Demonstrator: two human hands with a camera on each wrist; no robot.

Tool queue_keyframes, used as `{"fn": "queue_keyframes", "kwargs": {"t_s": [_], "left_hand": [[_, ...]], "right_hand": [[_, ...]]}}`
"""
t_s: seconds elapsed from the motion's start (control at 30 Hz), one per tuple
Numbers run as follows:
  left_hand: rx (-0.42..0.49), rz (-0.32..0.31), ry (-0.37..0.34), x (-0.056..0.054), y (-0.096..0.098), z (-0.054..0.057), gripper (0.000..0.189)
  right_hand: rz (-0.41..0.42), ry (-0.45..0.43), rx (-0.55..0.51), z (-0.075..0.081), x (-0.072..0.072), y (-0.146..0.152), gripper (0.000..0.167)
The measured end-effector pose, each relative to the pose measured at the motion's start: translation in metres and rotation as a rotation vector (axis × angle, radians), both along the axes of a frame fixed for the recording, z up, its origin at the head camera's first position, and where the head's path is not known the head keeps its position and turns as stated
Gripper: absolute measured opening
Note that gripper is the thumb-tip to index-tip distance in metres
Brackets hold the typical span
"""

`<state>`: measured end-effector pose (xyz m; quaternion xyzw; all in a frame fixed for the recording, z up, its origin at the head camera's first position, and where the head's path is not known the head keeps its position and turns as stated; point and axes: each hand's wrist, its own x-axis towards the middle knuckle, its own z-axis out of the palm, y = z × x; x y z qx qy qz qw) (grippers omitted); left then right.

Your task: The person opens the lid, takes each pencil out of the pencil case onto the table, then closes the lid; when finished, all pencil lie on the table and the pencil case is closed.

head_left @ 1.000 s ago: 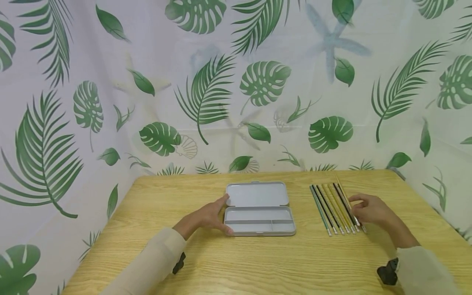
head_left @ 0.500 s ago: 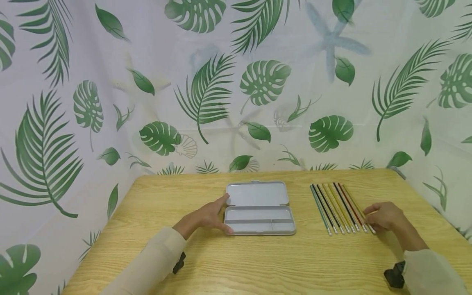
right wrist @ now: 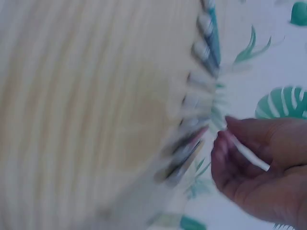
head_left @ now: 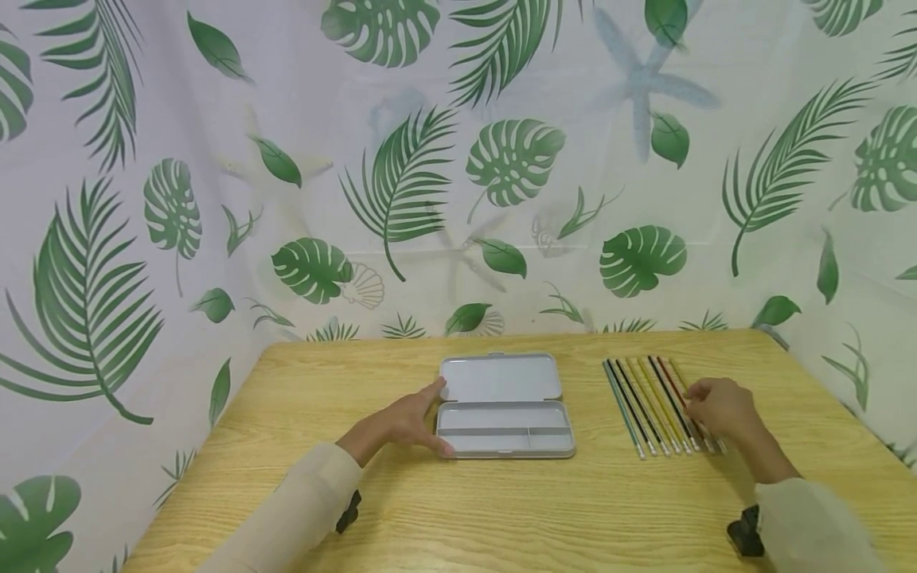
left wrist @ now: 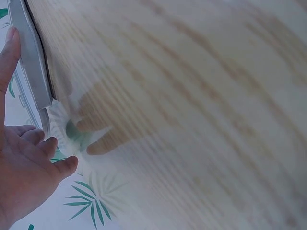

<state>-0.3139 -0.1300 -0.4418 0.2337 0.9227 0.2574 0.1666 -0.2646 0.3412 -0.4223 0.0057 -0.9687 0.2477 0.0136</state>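
A pale grey pencil case [head_left: 505, 455] lies open on the wooden table, its hinged lid [head_left: 499, 378] folded back. My left hand [head_left: 404, 418] rests spread against the case's left side, thumb at the front corner and fingers by the lid. In the left wrist view, the case [left wrist: 31, 57] runs along the upper left, beside the thumb [left wrist: 8, 55]. My right hand [head_left: 723, 407] hovers over the right end of a row of pencils, fingertips close to a red pencil [head_left: 668, 377] and a yellow pencil [head_left: 677, 372]. In the right wrist view, its bent fingers [right wrist: 223, 158] and thumb show no pencil between them.
Several more pencils, including a teal pencil [head_left: 622, 406] at the left end, lie side by side with white erasers towards me. The wooden table [head_left: 494, 517] meets a leaf-print cloth [head_left: 430, 294] at the back and sides.
My right hand moved right to the yellow pencil at the end of the row, which came to lie beside the red one, then back left over the two. My left hand stays put.
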Motion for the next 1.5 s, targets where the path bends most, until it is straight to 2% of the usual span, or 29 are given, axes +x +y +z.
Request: {"fn": "queue_keyframes", "kwargs": {"t_s": [0.1,0.33,0.57,0.67,0.83,1.07,1.2,1.5], "left_hand": [[0.000,0.000,0.001,0.000,-0.001,0.000,0.126],[0.005,-0.008,0.007,-0.001,-0.002,-0.001,0.125],[0.007,-0.014,-0.008,-0.003,-0.003,-0.003,0.126],[-0.004,-0.010,-0.008,-0.004,-0.002,-0.004,0.126],[-0.003,-0.013,0.001,-0.004,-0.003,-0.004,0.126],[0.012,-0.020,0.001,-0.004,-0.004,-0.003,0.125],[0.012,-0.015,0.005,-0.004,-0.004,-0.002,0.125],[0.026,-0.020,-0.005,-0.003,-0.004,-0.004,0.125]], "right_hand": [[0.094,0.066,-0.056,0.003,-0.005,-0.025,0.028],[0.282,0.073,-0.170,0.007,-0.018,-0.082,0.026],[0.448,-0.003,-0.274,0.001,-0.029,-0.124,0.024],[0.493,-0.051,-0.302,-0.001,-0.032,-0.138,0.023],[0.570,-0.099,-0.256,-0.003,-0.033,-0.158,0.021],[0.627,-0.129,-0.188,-0.005,-0.032,-0.173,0.016],[0.618,-0.129,-0.175,-0.006,-0.034,-0.179,0.015],[0.596,-0.195,-0.158,-0.003,-0.030,-0.191,0.019]]}}
